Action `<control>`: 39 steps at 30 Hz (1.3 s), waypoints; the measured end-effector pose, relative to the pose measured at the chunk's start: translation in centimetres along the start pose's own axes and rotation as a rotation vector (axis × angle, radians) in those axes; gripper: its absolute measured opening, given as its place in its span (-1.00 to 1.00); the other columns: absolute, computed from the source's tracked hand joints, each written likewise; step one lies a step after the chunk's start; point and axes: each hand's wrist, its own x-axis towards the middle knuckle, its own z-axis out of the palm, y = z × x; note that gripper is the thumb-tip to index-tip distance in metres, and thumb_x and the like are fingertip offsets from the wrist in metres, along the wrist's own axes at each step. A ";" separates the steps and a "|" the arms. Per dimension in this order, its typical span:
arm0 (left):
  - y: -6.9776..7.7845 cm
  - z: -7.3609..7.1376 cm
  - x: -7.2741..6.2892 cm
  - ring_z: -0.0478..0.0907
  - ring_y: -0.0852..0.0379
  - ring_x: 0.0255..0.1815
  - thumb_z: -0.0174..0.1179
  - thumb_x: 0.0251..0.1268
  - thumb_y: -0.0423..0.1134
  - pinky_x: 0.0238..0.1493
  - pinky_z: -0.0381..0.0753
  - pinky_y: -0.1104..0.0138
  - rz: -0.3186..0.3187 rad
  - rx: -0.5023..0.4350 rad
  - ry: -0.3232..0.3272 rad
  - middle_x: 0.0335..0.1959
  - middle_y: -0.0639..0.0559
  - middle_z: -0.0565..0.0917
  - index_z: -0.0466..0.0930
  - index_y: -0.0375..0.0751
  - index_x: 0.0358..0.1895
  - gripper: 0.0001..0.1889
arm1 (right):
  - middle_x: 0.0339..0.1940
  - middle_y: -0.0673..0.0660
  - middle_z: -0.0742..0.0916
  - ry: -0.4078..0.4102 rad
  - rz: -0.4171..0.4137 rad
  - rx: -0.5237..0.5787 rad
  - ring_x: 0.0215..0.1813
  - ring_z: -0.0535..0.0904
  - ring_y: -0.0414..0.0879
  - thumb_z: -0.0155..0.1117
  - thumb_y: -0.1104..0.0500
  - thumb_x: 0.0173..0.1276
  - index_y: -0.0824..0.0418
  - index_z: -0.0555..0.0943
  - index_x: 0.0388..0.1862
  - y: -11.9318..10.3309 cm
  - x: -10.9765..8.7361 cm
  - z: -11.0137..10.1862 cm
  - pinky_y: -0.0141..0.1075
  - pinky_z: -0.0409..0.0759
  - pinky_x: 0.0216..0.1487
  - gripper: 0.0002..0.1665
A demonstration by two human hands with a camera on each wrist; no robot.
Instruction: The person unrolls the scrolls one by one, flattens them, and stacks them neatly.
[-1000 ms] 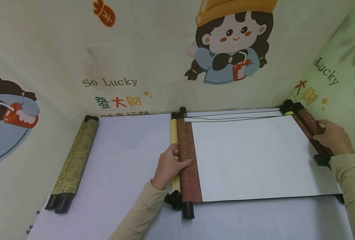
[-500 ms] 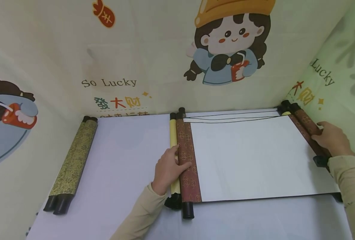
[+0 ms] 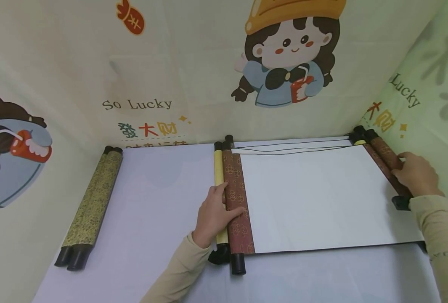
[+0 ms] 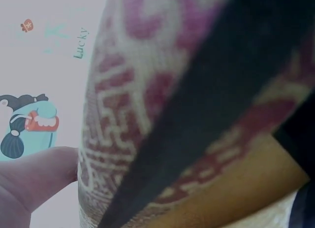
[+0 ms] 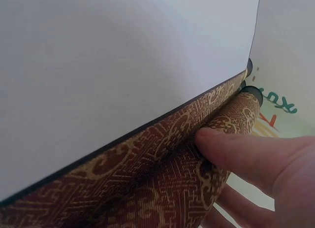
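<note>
A hanging scroll lies partly unrolled, its blank white sheet point(image 3: 322, 198) spread between two red-brown brocade rolls. My left hand point(image 3: 212, 214) grips the left roll point(image 3: 240, 229), thumb over the brocade and fingers on its far left side. In the left wrist view the patterned roll point(image 4: 118, 95) fills much of the frame, with a digit point(image 4: 44, 176) at its edge. My right hand point(image 3: 420, 174) holds the right roll point(image 3: 386, 151); in the right wrist view its thumb point(image 5: 221, 146) presses on the brocade while other fingers reach underneath.
A yellow rod point(image 3: 219, 168) with black ends lies along the left roll's outer side. Farther left rests a rolled scroll in green-gold brocade point(image 3: 95, 202). Thin black cords point(image 3: 292, 147) cross above the sheet's far edge. Printed cloth walls point(image 3: 193, 63) rise behind the white table point(image 3: 163, 193).
My left hand has shifted slightly along the left roll toward me, its thumb a little lower. The right hand keeps its hold; the whole head view has drifted slightly.
</note>
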 end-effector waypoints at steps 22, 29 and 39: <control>-0.4 -1.4 0.0 0.57 -0.06 -0.05 0.45 0.11 0.01 -0.27 0.54 0.21 0.034 -0.055 0.056 0.03 -0.15 0.54 0.43 -0.22 0.35 -0.24 | -0.06 0.70 0.47 0.058 -0.084 0.006 -0.11 0.44 0.50 0.31 0.23 0.26 0.70 0.25 0.19 -0.9 -0.5 -1.0 0.23 0.45 -0.23 -0.28; -0.8 -2.3 0.4 0.58 -0.08 -0.01 0.44 0.13 -0.03 -0.19 0.58 0.15 0.034 -0.067 0.060 0.07 -0.18 0.55 0.44 -0.22 0.34 -0.28 | -0.03 0.73 0.46 0.107 -0.176 0.045 0.02 0.35 0.59 0.25 0.22 0.34 0.73 0.27 0.17 -2.7 -0.8 -1.2 0.34 0.36 -0.01 -0.32; -1.9 -3.5 1.0 0.59 -0.06 -0.01 0.44 0.16 -0.09 -0.07 0.62 0.11 0.007 -0.084 0.071 0.14 -0.18 0.55 0.44 -0.18 0.36 -0.31 | -0.39 0.47 0.61 0.165 -0.406 0.148 -0.29 0.50 0.34 0.32 0.27 0.30 0.47 0.50 -0.28 -6.2 -0.9 -1.1 0.13 0.41 -0.22 -0.75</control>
